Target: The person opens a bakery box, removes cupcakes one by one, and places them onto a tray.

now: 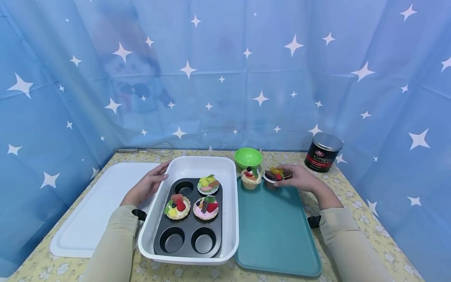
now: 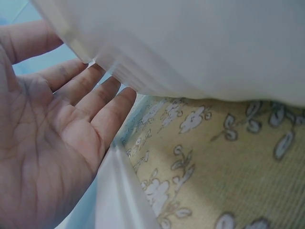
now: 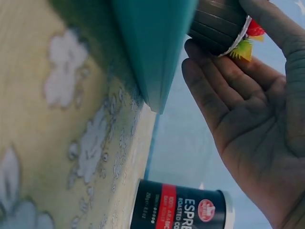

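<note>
My right hand point(image 1: 299, 180) grips a brown cupcake point(image 1: 272, 175) with fruit on top, at the far end of the teal tray point(image 1: 275, 231). In the right wrist view, thumb and fingers sit around the brown cup point(image 3: 219, 26). Beside it on the tray stands a cream cupcake point(image 1: 251, 181). My left hand point(image 1: 146, 186) touches the left side of a white bin point(image 1: 233, 203), fingers extended in the left wrist view. Inside the bin lies a dark muffin tin point(image 1: 188, 250) holding a cream tart point(image 1: 177, 207), a pink tart point(image 1: 206, 208) and a yellow-topped one point(image 1: 208, 184); its other cups are bare.
Behind the tray sits a green bowl point(image 1: 248, 157). A black espresso can point(image 1: 323, 152) stands at the back right. Far left lie a white tray or lid point(image 1: 88, 219) and a whisk point(image 1: 148, 149). A blue star-patterned curtain point(image 1: 225, 98) encloses the flowered tablecloth point(image 1: 370, 231).
</note>
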Action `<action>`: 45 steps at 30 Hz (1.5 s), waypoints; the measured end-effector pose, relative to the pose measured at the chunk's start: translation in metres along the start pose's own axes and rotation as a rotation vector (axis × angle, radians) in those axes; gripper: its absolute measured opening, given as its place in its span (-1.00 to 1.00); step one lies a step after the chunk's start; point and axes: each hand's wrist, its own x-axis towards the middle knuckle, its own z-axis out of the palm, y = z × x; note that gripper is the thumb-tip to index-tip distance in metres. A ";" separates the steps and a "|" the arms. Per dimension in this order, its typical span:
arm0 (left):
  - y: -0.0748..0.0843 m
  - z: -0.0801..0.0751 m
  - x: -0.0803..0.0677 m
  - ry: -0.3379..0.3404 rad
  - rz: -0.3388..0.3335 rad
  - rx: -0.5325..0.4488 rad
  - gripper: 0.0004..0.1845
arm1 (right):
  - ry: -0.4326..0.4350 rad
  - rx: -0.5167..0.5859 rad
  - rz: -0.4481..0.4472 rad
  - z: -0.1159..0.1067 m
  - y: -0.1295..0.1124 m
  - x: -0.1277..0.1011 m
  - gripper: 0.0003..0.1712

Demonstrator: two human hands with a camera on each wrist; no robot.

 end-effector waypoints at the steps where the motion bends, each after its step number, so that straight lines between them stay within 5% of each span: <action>1: 0.000 0.000 0.000 -0.002 0.001 -0.003 -0.22 | -0.003 0.003 -0.006 0.000 0.001 0.000 -0.13; 26: -0.003 -0.002 0.002 -0.013 0.014 0.003 -0.21 | -0.151 0.054 -0.016 -0.008 0.003 -0.006 -0.07; 45: -0.003 -0.002 0.001 0.000 0.008 0.008 -0.22 | -0.054 0.049 -0.071 -0.011 -0.007 -0.009 -0.28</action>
